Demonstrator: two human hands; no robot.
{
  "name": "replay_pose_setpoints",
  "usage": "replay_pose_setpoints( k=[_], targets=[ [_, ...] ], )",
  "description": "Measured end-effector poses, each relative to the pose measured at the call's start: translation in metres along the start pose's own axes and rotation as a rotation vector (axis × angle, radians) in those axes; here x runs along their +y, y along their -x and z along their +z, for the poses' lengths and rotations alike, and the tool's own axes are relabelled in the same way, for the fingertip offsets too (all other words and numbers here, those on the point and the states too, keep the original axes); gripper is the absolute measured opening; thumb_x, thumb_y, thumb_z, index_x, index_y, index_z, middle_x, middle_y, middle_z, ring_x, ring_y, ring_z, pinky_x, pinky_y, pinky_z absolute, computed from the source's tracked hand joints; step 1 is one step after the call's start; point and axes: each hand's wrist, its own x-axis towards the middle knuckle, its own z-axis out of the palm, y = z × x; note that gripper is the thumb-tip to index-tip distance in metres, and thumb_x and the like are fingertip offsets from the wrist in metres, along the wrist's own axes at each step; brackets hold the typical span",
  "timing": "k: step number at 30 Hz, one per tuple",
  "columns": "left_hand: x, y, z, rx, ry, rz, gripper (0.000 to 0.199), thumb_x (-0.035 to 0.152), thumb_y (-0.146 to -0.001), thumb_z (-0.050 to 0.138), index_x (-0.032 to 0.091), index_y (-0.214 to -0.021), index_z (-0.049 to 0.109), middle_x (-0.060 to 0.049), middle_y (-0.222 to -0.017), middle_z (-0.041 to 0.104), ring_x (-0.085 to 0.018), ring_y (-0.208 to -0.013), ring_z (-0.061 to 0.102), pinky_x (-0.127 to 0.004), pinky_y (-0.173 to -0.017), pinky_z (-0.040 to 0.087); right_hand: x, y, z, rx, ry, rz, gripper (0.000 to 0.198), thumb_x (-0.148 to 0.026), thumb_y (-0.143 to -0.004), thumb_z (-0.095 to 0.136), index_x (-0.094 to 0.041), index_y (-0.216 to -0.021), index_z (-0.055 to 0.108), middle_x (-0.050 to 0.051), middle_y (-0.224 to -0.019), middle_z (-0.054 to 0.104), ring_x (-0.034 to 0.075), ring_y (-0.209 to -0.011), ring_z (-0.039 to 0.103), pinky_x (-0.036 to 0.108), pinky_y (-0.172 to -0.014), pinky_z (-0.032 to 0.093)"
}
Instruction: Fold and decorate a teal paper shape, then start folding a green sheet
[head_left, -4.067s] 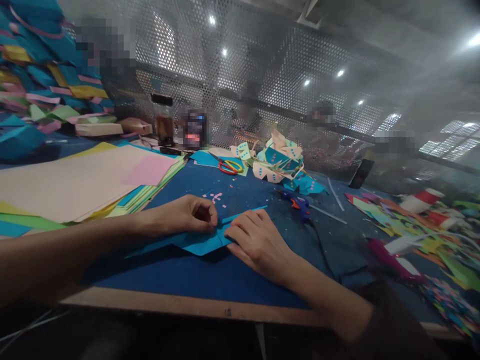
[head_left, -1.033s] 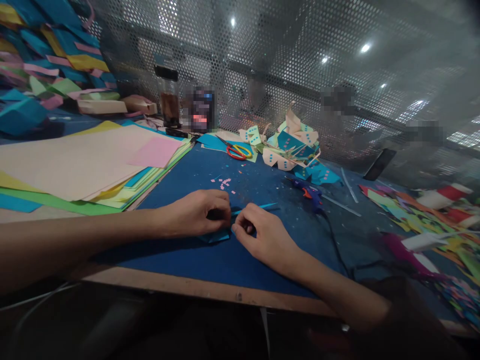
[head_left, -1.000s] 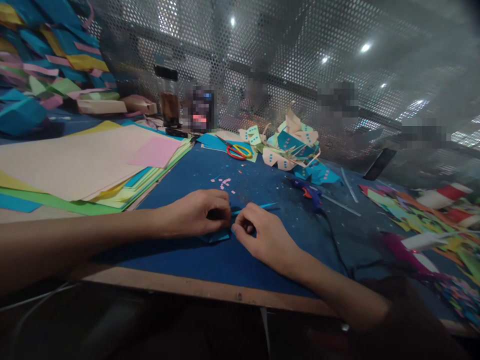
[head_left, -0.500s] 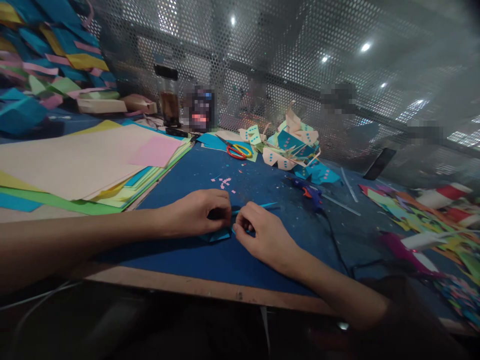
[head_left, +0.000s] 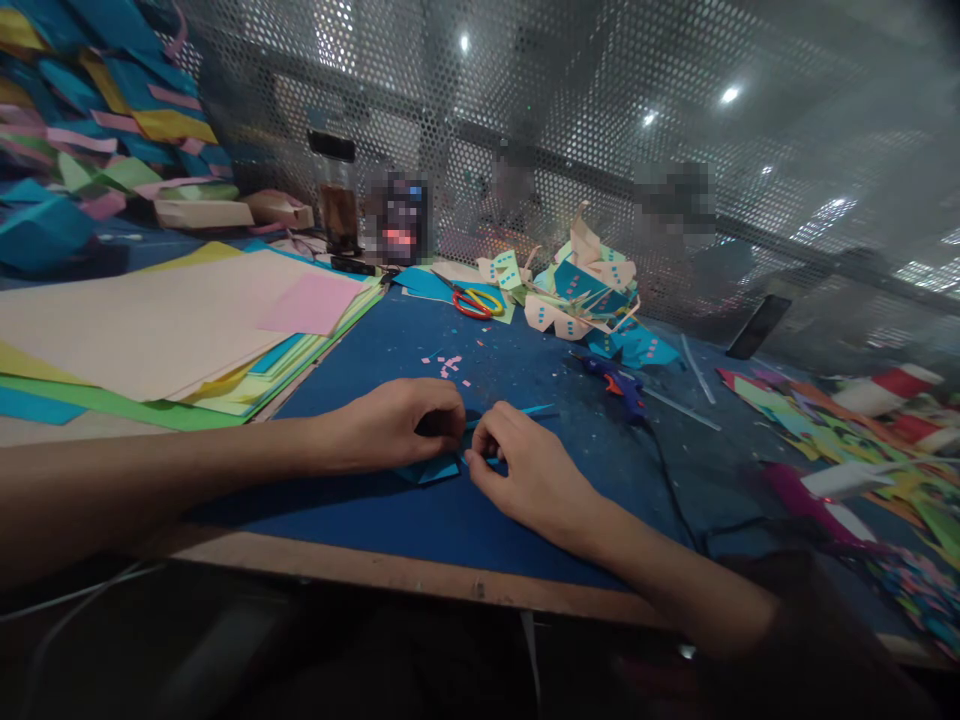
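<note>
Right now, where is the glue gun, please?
In the head view, the glue gun lies right of centre, beyond the right hand, beside a translucent glue stick.

Glue gun point(head_left: 616, 388) on blue tabletop point(head_left: 450, 530)

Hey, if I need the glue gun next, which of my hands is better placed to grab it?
Probably your right hand: it's nearer the glue gun, which lies ahead and to its right. Your left hand is farther, over the blue paper.
</note>
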Motion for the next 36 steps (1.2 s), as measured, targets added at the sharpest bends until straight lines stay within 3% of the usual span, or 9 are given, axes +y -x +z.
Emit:
replay_pose_setpoints(
  k=[4, 10, 22, 36],
  targets=[
    [0.001, 0.0, -0.001, -0.009, -0.003, -0.021, 0.007, 0.016, -0.084, 0.06, 0.016, -0.084, 0.066, -0.001, -0.082, 0.065, -0.014, -0.074, 0.058, -0.025, -0.066, 0.043, 0.0, 0.001, -0.001, 0.001, 0.01, -0.046, 0.005, -0.014, -0.089, 0.059, -0.018, -0.091, 0.058, 0.003, -0.092, 0.058, 0.016, -0.081, 0.055, 0.03, -0.072, 0.044],
    [0.002, 0.0, 0.0, 0.01, 0.038, -0.086, 0.006, 0.017, -0.084, 0.059, 0.016, -0.083, 0.065, 0.0, -0.078, 0.065, -0.013, -0.07, 0.057, -0.022, -0.063, 0.041, 0.0, 0.004, -0.003, -0.022, 0.202, -0.243, 0.019, -0.012, -0.094, 0.054, -0.018, -0.106, 0.068, 0.007, -0.101, 0.064, 0.021, -0.091, 0.058, 0.035, -0.078, 0.042],
    [-0.001, 0.0, 0.0, 0.006, 0.041, -0.058, 0.007, 0.017, -0.084, 0.059, 0.017, -0.084, 0.066, -0.001, -0.08, 0.067, -0.014, -0.072, 0.059, -0.025, -0.065, 0.044, 0.005, 0.006, -0.007, -0.038, 0.215, -0.297, 0.025, -0.01, -0.093, 0.053, -0.02, -0.106, 0.071, 0.006, -0.1, 0.065, 0.019, -0.089, 0.058, 0.033, -0.076, 0.039],
    [-0.001, 0.001, -0.002, -0.011, 0.032, -0.033, 0.008, 0.019, -0.086, 0.059, 0.016, -0.085, 0.067, -0.003, -0.082, 0.068, -0.015, -0.074, 0.06, -0.025, -0.068, 0.046, 0.01, 0.012, -0.02, -0.102, 0.173, -0.343, 0.021, -0.01, -0.093, 0.054, -0.02, -0.101, 0.07, 0.006, -0.103, 0.067, 0.019, -0.09, 0.06, 0.032, -0.081, 0.046]
  ],
)
